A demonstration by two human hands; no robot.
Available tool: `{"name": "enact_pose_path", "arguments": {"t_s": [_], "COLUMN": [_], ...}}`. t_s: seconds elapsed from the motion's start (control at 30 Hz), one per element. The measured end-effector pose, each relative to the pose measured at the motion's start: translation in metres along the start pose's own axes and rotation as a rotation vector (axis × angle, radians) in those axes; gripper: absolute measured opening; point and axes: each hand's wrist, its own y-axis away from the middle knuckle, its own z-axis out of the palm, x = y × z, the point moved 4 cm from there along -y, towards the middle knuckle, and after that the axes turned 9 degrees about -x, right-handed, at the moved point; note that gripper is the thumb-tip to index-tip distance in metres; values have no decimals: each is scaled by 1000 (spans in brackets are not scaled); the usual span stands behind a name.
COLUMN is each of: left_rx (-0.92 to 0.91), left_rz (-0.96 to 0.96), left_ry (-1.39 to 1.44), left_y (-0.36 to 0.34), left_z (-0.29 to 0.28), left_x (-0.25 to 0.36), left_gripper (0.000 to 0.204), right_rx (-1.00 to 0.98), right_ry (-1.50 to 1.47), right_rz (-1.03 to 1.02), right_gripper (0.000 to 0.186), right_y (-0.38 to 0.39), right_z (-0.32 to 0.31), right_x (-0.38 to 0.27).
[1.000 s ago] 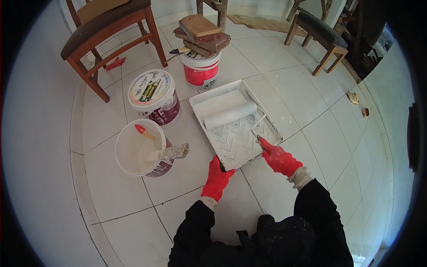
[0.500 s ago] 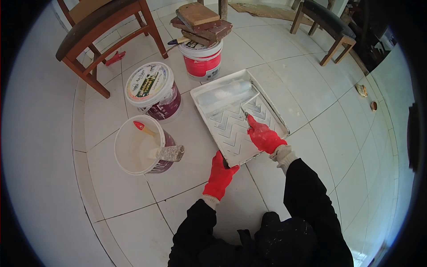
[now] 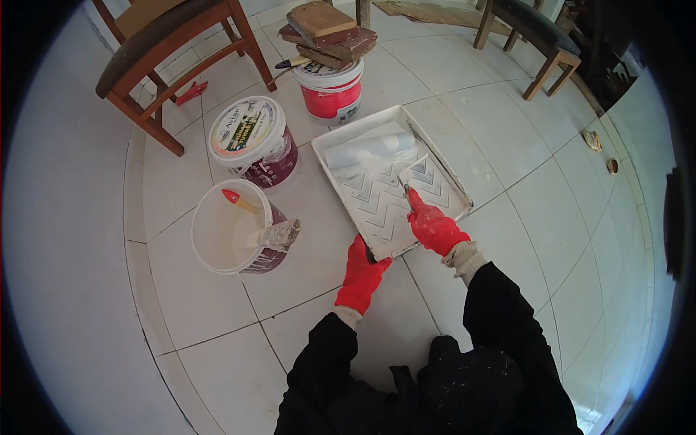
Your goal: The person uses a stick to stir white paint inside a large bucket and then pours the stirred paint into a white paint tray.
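Note:
In red gloves, my left hand grips the near-left corner of a white paint tray. My right hand is closed round the handle of a paint roller, whose sleeve lies in white paint at the tray's far end. Left of the tray, an open bucket of pale paint holds a red-handled brush, with a paint-crusted flat tool across its rim. A lidded purple-and-white bucket stands behind it.
Stacked brick-like slabs and a brush sit on a red-and-white bucket. Two chairs stand at the back, cardboard between them. A red glove and small scraps lie on the tiled floor.
My right hand has moved forward and left, carrying the roller deeper into the paint at the tray's far end. The tray and my left hand sit slightly higher in the picture.

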Motion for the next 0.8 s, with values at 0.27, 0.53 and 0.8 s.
{"name": "enact_pose_path", "arguments": {"t_s": [0.27,0.53,0.8], "left_rx": [-21,-1,-60], "left_rz": [0,-85,-241], "left_ry": [31,11,64], "left_y": [2,2,25], "left_z": [5,2,4], "left_x": [-7,-31,3], "left_gripper": [65,85,102], "right_rx": [38,-68,-21], "right_ry": [123,-387,-225], "right_rz": [-35,83,-33], "right_gripper": [57,54,53], "right_y": [62,135,195], "right_z": [-10,-15,-21], "right_x": [16,38,50]}}
